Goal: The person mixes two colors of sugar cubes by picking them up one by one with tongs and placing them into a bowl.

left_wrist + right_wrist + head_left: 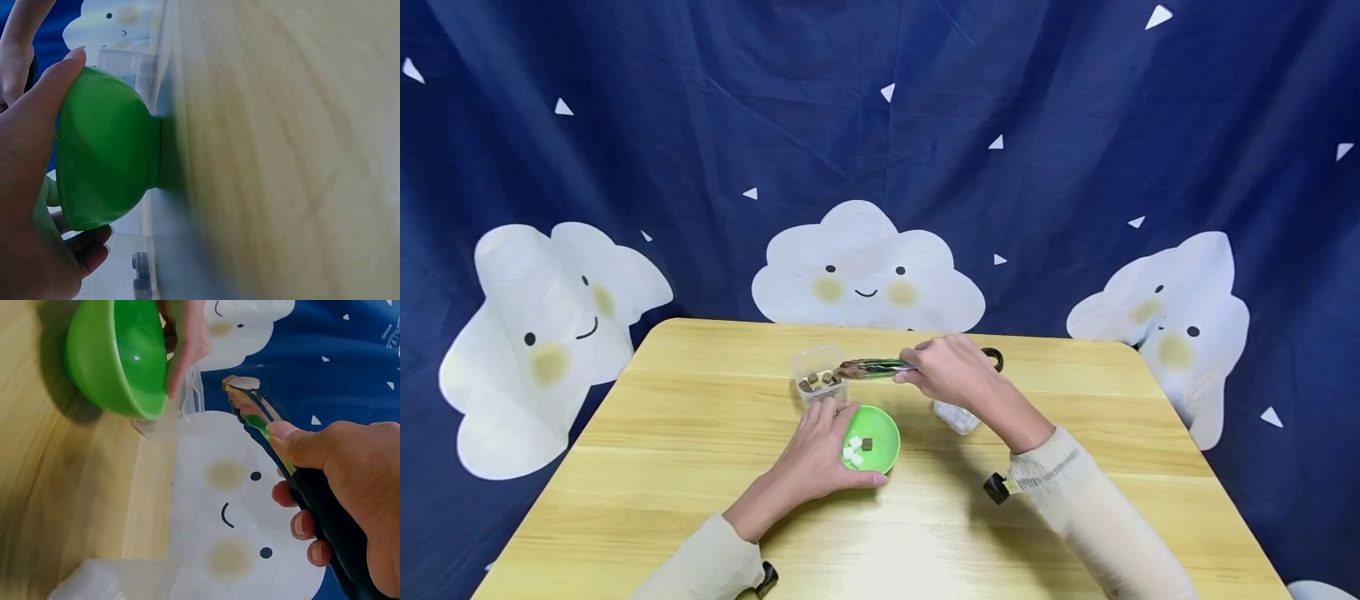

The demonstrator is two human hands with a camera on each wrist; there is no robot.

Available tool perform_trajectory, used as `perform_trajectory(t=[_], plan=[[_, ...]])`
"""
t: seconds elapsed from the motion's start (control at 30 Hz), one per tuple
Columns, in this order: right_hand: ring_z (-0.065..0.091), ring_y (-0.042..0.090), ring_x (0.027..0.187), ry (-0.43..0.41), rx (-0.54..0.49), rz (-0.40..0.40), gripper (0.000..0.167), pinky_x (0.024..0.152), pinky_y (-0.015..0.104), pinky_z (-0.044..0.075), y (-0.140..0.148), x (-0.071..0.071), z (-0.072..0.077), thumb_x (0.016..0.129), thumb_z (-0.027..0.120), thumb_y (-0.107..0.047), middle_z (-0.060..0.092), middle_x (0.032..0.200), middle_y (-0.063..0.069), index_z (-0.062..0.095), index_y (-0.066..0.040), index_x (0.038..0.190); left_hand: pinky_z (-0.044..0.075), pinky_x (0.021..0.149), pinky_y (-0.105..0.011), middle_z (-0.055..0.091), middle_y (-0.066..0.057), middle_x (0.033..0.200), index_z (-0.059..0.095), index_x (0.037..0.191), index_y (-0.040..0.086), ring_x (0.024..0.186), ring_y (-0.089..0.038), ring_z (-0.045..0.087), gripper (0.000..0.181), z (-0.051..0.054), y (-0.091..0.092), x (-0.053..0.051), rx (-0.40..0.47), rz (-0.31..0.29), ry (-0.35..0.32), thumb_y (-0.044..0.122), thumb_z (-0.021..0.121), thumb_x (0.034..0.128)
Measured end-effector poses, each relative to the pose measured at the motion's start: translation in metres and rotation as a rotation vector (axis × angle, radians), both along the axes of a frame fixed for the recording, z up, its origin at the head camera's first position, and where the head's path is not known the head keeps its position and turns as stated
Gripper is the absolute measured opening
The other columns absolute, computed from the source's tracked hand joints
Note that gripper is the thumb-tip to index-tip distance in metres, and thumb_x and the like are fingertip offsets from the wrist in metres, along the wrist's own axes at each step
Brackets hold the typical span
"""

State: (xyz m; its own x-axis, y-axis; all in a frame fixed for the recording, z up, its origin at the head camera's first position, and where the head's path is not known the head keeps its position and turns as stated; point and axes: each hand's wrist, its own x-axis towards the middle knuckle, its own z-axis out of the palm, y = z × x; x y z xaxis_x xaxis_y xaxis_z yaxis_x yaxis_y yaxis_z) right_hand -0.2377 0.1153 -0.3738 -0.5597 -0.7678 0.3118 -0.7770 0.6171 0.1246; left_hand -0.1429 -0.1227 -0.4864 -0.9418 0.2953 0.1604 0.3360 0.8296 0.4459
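Observation:
My left hand [812, 454] holds a green bowl [889, 446], thumb at the near side and fingers round the far side. Several white cubes [852, 455] and one brown cube [867, 445] lie in it. Whether the bowl's base touches the table, I cannot tell. My right hand [953, 367] grips metal tongs [262, 419] with black handles. Their tips reach left, over the right edge of a clear plastic box [811, 363] with several brown cubes [826, 377] inside. Whether the tips pinch anything is too small to tell.
A second clear container [957, 417] with white contents stands under my right forearm, right of the bowl. The wooden table [647, 450] ends at a back edge before a dark blue curtain [1037, 83] printed with clouds.

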Motion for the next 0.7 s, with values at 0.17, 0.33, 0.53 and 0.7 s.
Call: perform_trajectory(t=[0.17, 0.33, 0.53, 0.7], plan=[[0.029, 0.006, 0.046, -0.007, -0.030, 0.004, 0.038, 0.047, 0.023, 0.016, 0.008, 0.006, 0.000, 0.096, 0.071, -0.039, 0.036, 0.056, -0.009, 0.051, -0.019, 0.071, 0.046, 0.101, -0.048, 0.050, -0.012, 0.140, 0.052, 0.151, 0.009, 0.125, -0.029, 0.047, 0.120, 0.000, -0.001, 0.000, -0.006, -0.001, 0.005, 0.087, 0.075, 0.0628], [0.028, 0.006, 0.047, 0.001, -0.046, -0.001, 0.038, 0.046, 0.022, 0.015, 0.016, 0.012, 0.001, 0.096, 0.071, -0.040, 0.037, 0.057, -0.009, 0.051, -0.019, 0.071, 0.046, 0.101, -0.049, 0.049, -0.013, 0.139, 0.051, 0.150, 0.008, 0.124, -0.029, 0.046, 0.120, -0.001, -0.001, 0.000, -0.006, -0.008, 0.014, 0.087, 0.074, 0.0632], [0.030, 0.005, 0.047, 0.014, -0.059, 0.004, 0.038, 0.046, 0.022, 0.016, 0.025, 0.018, -0.003, 0.095, 0.073, -0.041, 0.041, 0.057, -0.010, 0.052, -0.020, 0.072, 0.045, 0.099, -0.047, 0.049, -0.012, 0.138, 0.052, 0.149, 0.008, 0.123, -0.028, 0.046, 0.119, -0.001, -0.001, -0.001, -0.009, -0.015, 0.020, 0.088, 0.073, 0.0635], [0.031, 0.005, 0.047, 0.027, -0.054, 0.006, 0.038, 0.046, 0.023, 0.019, 0.032, 0.025, -0.006, 0.094, 0.073, -0.042, 0.042, 0.057, -0.010, 0.052, -0.020, 0.072, 0.045, 0.100, -0.046, 0.048, -0.010, 0.137, 0.053, 0.149, 0.008, 0.123, -0.027, 0.046, 0.120, -0.001, -0.001, -0.001, -0.019, -0.014, 0.018, 0.089, 0.072, 0.0633]])
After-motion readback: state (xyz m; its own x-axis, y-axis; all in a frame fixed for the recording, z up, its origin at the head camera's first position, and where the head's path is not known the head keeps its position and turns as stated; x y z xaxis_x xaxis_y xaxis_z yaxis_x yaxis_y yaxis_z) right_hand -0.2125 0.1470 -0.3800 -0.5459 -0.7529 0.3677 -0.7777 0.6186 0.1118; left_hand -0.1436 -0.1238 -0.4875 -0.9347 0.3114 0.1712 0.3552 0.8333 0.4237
